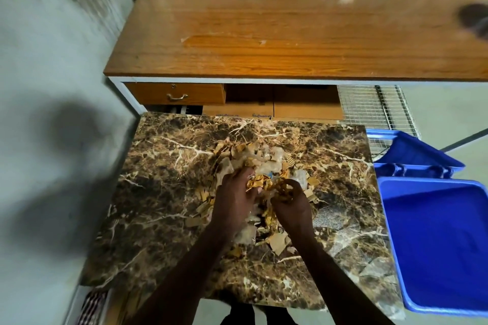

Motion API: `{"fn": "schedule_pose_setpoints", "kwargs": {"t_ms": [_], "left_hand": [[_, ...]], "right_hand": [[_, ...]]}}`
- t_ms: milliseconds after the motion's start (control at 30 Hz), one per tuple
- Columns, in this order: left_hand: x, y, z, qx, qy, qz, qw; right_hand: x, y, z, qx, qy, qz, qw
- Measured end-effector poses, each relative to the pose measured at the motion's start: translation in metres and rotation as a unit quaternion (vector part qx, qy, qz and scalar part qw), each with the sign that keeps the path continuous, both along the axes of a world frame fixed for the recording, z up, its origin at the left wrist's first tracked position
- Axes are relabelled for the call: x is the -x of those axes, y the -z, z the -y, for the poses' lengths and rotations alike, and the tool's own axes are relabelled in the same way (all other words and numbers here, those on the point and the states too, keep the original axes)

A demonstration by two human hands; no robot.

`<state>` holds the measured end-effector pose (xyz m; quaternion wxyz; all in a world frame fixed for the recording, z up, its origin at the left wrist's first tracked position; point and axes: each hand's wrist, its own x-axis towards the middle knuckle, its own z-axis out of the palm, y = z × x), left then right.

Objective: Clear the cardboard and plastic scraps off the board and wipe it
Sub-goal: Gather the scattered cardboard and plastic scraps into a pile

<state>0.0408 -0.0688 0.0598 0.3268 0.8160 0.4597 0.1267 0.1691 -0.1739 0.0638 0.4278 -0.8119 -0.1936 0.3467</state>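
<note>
A brown marble-patterned board (163, 192) lies in front of me. In its middle sits a heap of cardboard and clear plastic scraps (264, 158), mixed with gold foil bits. My left hand (235, 198) is buried in the heap with its fingers curled around scraps. Beside it, my right hand (290, 206) grips a bunch of gold and cardboard pieces. More loose scraps (277, 241) lie near my wrists.
A blue plastic bin (438, 245) with its lid (412, 150) swung back stands at the board's right edge. Behind the board is a wooden desk (290, 34) with a drawer (177, 93). A grey wall (52, 113) closes the left side.
</note>
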Motion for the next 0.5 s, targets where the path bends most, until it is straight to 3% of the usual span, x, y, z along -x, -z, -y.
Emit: {"fn": "schedule_pose_setpoints", "kwargs": {"t_ms": [100, 233, 500], "left_hand": [[0.002, -0.023, 0.004, 0.069, -0.009, 0.057, 0.996], [0.005, -0.046, 0.009, 0.113, -0.032, 0.105, 0.987], [-0.011, -0.063, 0.011, 0.171, -0.147, 0.215, 0.95]], "right_hand": [[-0.009, -0.012, 0.003, -0.042, 0.034, -0.037, 0.998], [-0.013, -0.037, -0.001, -0.125, 0.066, -0.154, 0.978], [-0.006, -0.059, -0.01, -0.159, 0.056, -0.176, 0.97]]}}
